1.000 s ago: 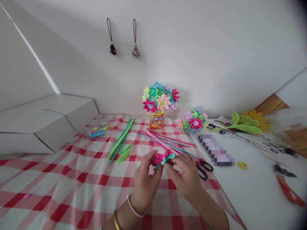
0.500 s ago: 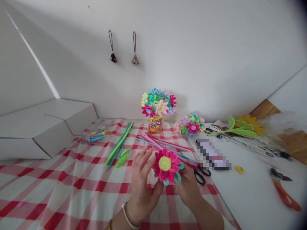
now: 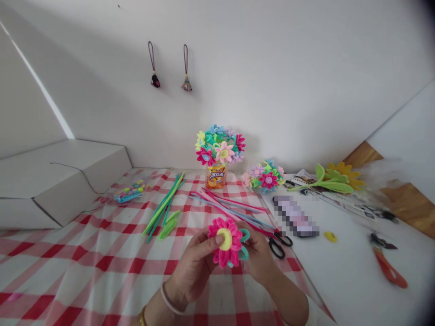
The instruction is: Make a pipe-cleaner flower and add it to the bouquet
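A pink pipe-cleaner flower [image 3: 220, 259] with a yellow centre and teal loops behind it faces me above the checked cloth. My left hand [image 3: 195, 265] is closed on its left side, the thumb resting on the yellow centre and the other fingers behind the petals. From the right, my right hand [image 3: 260, 256] grips the flower at its back, by the teal loops; its fingertips are partly hidden. Just beyond lie pink and blue pipe cleaners [image 3: 231, 206]. Black-handled scissors [image 3: 277, 248] rest right of my right hand.
Green pipe cleaners [image 3: 165, 206] and green leaf shapes [image 3: 169, 226] lie at left. Behind stands a bottle [image 3: 216, 176] of fuzzy flowers, beside another flower bunch [image 3: 268, 179]. A phone [image 3: 295, 216], orange-handled pliers [image 3: 387, 267] and a yellow sunflower [image 3: 346, 174] are right; a white box [image 3: 78, 181] is left.
My left hand, open beside the flower before, has closed on it, with the thumb now on the yellow centre. The flower has turned slightly. The view has shifted a little to the right.
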{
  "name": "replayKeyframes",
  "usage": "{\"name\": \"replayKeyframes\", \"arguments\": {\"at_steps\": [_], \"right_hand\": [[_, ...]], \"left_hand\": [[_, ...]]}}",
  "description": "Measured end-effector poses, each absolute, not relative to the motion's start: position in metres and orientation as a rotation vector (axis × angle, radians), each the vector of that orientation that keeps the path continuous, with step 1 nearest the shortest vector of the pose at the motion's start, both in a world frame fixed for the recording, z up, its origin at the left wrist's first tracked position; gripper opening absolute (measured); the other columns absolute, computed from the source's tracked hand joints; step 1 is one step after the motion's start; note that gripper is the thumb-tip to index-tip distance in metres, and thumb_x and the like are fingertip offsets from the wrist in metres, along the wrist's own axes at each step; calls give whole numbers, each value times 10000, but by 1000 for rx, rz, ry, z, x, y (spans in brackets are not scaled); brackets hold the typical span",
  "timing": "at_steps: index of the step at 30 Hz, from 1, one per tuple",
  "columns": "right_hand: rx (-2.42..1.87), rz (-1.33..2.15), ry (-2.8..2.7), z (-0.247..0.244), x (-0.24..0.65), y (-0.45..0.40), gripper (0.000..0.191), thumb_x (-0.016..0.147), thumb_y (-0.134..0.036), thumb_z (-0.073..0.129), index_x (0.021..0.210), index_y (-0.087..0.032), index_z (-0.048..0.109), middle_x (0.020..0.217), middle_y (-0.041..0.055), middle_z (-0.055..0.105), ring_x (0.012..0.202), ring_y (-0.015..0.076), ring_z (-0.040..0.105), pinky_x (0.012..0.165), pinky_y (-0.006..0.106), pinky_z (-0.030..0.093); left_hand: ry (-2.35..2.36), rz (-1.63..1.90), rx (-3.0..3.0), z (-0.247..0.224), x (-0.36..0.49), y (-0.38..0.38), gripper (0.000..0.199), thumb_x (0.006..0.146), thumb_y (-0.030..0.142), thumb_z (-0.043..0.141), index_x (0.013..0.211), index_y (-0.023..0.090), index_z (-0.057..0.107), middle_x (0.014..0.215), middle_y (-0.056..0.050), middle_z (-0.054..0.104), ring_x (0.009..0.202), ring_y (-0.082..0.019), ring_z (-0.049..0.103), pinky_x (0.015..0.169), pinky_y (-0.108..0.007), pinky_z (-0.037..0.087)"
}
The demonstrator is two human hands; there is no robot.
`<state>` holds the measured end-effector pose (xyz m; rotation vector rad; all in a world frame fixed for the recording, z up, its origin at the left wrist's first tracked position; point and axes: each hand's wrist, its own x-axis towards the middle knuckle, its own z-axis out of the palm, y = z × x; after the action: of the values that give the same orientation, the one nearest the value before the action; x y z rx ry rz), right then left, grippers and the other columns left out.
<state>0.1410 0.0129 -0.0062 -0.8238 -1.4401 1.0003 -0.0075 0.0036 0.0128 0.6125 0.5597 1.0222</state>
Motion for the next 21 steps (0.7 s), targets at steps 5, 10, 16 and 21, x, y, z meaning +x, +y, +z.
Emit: {"name": "replayKeyframes", "arguments": {"at_steps": [5,10,16,21], "right_hand": [[-863,1094,-1486,-4,146,15,28,728,-194,666,749,-206,680,781,21,602,772,175,545,738,303,418],[-778,1619,-1199,-6,148,15,179,618,-251,779,763,-197,688,747,-2,619,671,132,544,681,275,430],[-824,1778,-997,-4,150,15,225,561,-262,818,721,-159,699,649,-9,616,587,99,529,585,231,420],[-752,1913,-1067,1,150,12,182,675,-286,750,791,-151,715,678,7,647,578,92,535,591,224,424]], "left_hand": [[628,1042,546,15,-10,4,114,696,159,689,807,155,662,703,-14,659,602,-112,597,564,-216,464],[658,983,554,15,-14,4,142,681,152,700,814,164,653,689,-13,660,584,-131,599,549,-248,475],[617,950,628,14,-17,6,145,653,142,722,768,152,634,672,-8,643,584,-125,586,555,-245,468],[623,928,741,16,-20,8,125,672,167,719,747,149,621,642,7,611,533,-91,541,495,-195,417]]}}
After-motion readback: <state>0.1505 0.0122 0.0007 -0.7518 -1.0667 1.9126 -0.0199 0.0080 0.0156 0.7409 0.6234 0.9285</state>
